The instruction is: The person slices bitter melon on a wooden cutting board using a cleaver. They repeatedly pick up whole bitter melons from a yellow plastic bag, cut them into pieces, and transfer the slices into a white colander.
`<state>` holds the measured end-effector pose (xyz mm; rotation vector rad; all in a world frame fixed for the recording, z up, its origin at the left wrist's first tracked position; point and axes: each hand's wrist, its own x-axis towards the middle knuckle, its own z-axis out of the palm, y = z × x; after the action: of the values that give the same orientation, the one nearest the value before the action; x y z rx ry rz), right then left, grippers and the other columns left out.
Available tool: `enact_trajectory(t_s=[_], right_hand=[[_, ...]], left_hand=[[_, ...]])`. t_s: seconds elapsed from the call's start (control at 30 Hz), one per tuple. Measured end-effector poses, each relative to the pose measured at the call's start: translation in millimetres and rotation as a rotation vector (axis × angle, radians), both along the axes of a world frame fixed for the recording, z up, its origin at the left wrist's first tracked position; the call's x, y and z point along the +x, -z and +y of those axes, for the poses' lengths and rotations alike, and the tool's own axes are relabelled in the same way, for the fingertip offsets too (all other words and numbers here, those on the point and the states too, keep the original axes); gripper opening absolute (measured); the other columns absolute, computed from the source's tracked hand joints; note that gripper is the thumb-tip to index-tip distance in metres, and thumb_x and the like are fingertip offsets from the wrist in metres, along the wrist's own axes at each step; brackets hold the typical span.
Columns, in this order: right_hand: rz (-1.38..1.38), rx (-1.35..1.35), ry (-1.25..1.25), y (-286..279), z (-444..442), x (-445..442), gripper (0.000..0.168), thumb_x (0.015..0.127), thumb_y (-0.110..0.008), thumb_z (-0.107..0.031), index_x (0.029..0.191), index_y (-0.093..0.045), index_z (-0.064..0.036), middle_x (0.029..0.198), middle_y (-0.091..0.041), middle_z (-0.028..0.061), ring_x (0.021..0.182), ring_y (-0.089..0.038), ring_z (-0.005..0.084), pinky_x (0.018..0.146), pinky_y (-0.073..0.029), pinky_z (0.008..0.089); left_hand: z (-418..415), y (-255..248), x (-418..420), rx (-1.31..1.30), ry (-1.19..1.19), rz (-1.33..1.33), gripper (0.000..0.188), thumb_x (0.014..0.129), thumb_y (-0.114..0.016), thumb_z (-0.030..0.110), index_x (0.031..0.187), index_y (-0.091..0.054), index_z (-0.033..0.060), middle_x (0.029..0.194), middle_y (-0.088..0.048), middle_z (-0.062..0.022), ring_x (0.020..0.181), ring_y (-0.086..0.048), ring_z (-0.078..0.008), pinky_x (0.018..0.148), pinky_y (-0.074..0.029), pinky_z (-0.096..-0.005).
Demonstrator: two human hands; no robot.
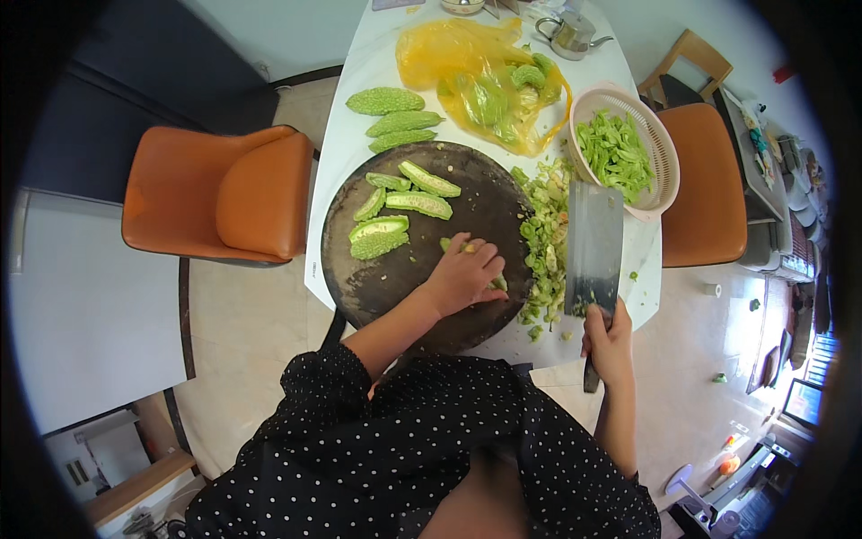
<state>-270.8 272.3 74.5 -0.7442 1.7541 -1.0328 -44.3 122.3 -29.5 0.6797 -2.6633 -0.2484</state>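
Observation:
My left hand [469, 273] is closed over a piece of bitter melon [499, 283] on the round dark chopping board [431, 316]. In my right hand [609, 342] is the handle of a broad cleaver [594, 242], its blade held over the table just right of the board. Halved bitter melon pieces [419, 204] lie on the board's left part, some with the pale seedy side up. A heap of scraps and seedy cores [549, 249] lies along the board's right edge. Whole bitter melons [385, 101] rest beyond the board at the back left.
A pink plastic colander [663, 141] holding sliced green pieces [614, 151] stands at the table's right. Behind the board, a yellow plastic bag [471, 67] contains more bitter melons. A metal teapot [572, 35] is farther back. Orange chairs [262, 195] flank the white table [337, 269].

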Motion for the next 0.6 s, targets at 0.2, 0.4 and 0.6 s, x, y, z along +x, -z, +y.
enact_trajectory(t_s=[0.2,0.4,0.6], right_hand=[[-0.06,0.06,-0.009,8,13,4,0.022,0.096,-0.055,-0.012,0.114,-0.05,0.0,0.067,-0.054,0.0019,0.05,-0.049,0.0073,0.044,-0.044,0.0242],[-0.02,0.097,0.057,16,15,-6,0.023,0.095,-0.057,-0.013,0.111,-0.051,0.002,0.071,-0.062,0.008,0.049,-0.053,0.0109,0.046,-0.047,0.0277],[0.043,0.169,0.027,27,6,-4,0.022,0.092,-0.06,-0.014,0.103,-0.05,0.002,0.073,-0.066,0.0152,0.055,-0.06,0.018,0.053,-0.047,0.0324]], left_hand=[[-45,-2,8,-0.056,-0.506,-0.143,0.043,0.076,-0.073,0.047,0.093,-0.06,0.0092,0.106,-0.055,-0.0086,0.107,-0.051,-0.0276,0.095,-0.033,-0.0482],[-103,-22,-41,-0.056,-0.561,0.142,0.047,0.079,-0.075,0.026,0.117,-0.056,0.006,0.123,-0.05,-0.0143,0.118,-0.046,-0.0323,0.102,-0.027,-0.0513],[-213,-12,-141,0.147,-0.206,0.017,0.028,0.088,-0.059,0.012,0.114,-0.062,0.0017,0.112,-0.063,-0.0198,0.101,-0.064,-0.0319,0.084,-0.051,-0.0417]])
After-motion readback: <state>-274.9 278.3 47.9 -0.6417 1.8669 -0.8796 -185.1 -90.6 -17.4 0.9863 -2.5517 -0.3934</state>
